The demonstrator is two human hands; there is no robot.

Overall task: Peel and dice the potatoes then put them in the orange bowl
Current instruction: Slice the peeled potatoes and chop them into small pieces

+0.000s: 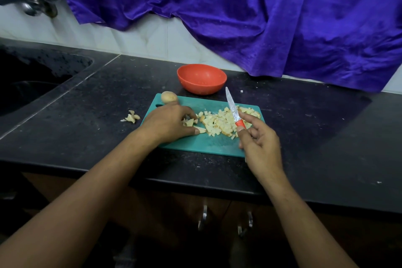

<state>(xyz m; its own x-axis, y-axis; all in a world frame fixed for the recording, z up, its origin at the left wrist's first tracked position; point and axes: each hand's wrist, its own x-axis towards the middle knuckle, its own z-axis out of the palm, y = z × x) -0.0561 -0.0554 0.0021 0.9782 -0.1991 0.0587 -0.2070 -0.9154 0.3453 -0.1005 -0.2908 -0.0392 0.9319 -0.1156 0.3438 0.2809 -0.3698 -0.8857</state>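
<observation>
A teal cutting board [208,143] lies on the black counter. A heap of diced potato [224,123] covers its middle and right. My left hand [169,122] rests on the board's left part, its fingers curled round a few potato pieces [190,123]. My right hand [258,139] holds a knife [232,107] by its orange handle, blade pointing up and away above the dice. One unpeeled potato [168,96] sits at the board's far left corner. The orange bowl [201,78] stands just behind the board and looks empty.
A small pile of potato peel [131,117] lies on the counter left of the board. A dark sink [32,85] is set into the counter at the far left, with a tap [32,6] above. Purple cloth [261,17] hangs along the back wall.
</observation>
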